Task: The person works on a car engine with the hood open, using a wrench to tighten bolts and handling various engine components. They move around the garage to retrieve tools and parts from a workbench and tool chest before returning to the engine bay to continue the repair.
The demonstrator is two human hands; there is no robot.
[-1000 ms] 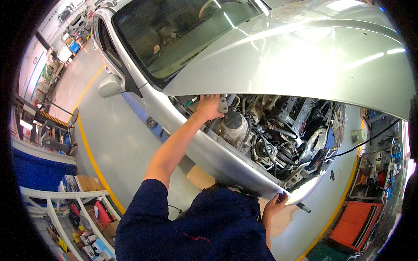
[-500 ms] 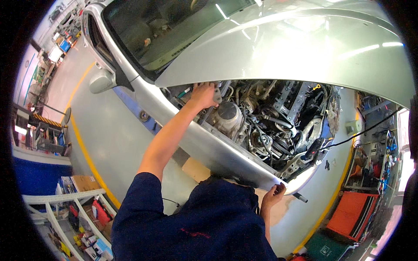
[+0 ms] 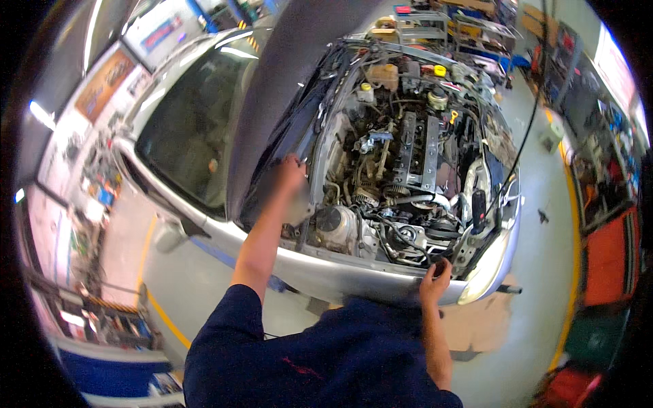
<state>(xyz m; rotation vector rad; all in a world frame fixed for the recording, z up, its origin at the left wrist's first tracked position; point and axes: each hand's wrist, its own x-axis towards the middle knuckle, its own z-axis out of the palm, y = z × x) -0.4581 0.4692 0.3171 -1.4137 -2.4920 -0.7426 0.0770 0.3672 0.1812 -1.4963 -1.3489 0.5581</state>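
I lean over the open engine bay point(image 3: 401, 170) of a silver car point(image 3: 340, 275). My left hand point(image 3: 291, 175) reaches into the bay's near left corner, just under the raised hood point(image 3: 286, 81); it is blurred and its fingers cannot be made out. It is close to a round metal part point(image 3: 333, 221). My right hand point(image 3: 435, 277) rests on the car's front edge beside the headlight point(image 3: 486, 265), fingers curled over the rim.
A black cable point(image 3: 524, 136) hangs across the bay's right side. Red tool cabinets point(image 3: 612, 258) line the right wall. Cardboard point(image 3: 479, 323) lies on the floor under the car's front. Shelves and clutter stand at the left point(image 3: 102, 319) and at the back point(image 3: 422, 24).
The view has swung up and over the engine bay, now seen from above. My left hand stays in the bay's left corner; my right hand remains on the front edge.
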